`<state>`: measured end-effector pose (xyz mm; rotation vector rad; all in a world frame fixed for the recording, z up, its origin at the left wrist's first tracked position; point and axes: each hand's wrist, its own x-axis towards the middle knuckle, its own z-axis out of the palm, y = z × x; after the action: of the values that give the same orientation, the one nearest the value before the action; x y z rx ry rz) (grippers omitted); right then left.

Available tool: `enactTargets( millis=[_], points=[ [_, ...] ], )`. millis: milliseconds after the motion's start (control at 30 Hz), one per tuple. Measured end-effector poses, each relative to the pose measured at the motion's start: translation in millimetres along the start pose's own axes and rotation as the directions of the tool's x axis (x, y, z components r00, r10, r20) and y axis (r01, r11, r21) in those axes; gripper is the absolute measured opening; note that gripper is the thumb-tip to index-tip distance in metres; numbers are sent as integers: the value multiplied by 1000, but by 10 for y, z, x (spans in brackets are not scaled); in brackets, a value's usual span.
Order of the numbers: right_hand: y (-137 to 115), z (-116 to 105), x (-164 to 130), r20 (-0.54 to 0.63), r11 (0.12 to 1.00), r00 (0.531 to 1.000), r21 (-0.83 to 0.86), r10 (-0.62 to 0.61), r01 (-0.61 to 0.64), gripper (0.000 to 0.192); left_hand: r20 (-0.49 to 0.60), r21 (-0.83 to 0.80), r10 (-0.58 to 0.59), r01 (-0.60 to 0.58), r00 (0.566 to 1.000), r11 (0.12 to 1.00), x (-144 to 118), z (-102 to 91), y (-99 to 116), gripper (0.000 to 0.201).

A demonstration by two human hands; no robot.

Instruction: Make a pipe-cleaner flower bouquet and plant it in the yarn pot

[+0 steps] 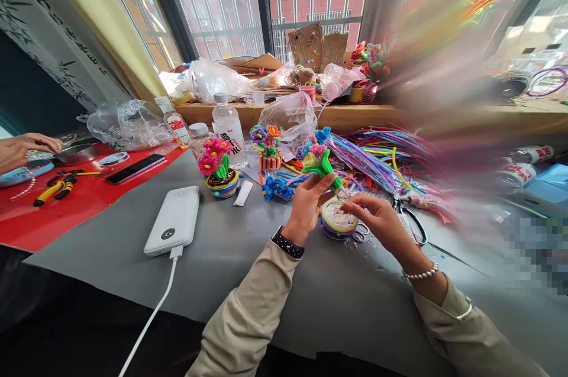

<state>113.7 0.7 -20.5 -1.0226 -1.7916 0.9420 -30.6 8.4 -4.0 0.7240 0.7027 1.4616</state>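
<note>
My left hand is closed around a bunch of pipe-cleaner flowers, with blue, pink and yellow blooms and green leaves. The fingers of my right hand pinch at the thin stem ends below the bunch; exactly what lies between the fingertips is too small to make out clearly. Just under both hands stands a round pot wrapped in coloured bands, with white filling inside. Small scissors lie against the pot's right side.
Two finished flower pots, one pink-flowered and one striped, stand to the left near a power bank with a cable. Pipe cleaners are heaped behind. Another person's hand is at far left; the upper right is blurred.
</note>
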Motion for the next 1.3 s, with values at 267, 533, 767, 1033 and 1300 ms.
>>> enactTargets(
  millis=[267, 533, 767, 1033, 1300],
  points=[
    [23, -32, -8, 24, 999, 1000, 54, 6, -7, 29, 180, 76, -87, 74, 980, 994, -48, -3, 20, 21],
    [31, -62, -4, 41, 994, 999, 109, 16, -21, 36, 48, 57, -24, 21, 999, 998, -45, 9, 37, 24],
    [32, -109, -16, -30, 999, 999, -12, -30, 30, 30, 18, 76, -22, 21, 1000, 997, -54, 17, 52, 23],
    [1, -37, -68, -140, 888, 929, -373, -341, 270, 11, 7, 118, -4, 3, 1000, 993, -36, -3, 8, 26],
    [-5, -171, -29, 65, 780, 907, -488, -415, 392, 14, 89, 315, -96, 63, 991, 947, -15, -39, 15, 24]
  ],
)
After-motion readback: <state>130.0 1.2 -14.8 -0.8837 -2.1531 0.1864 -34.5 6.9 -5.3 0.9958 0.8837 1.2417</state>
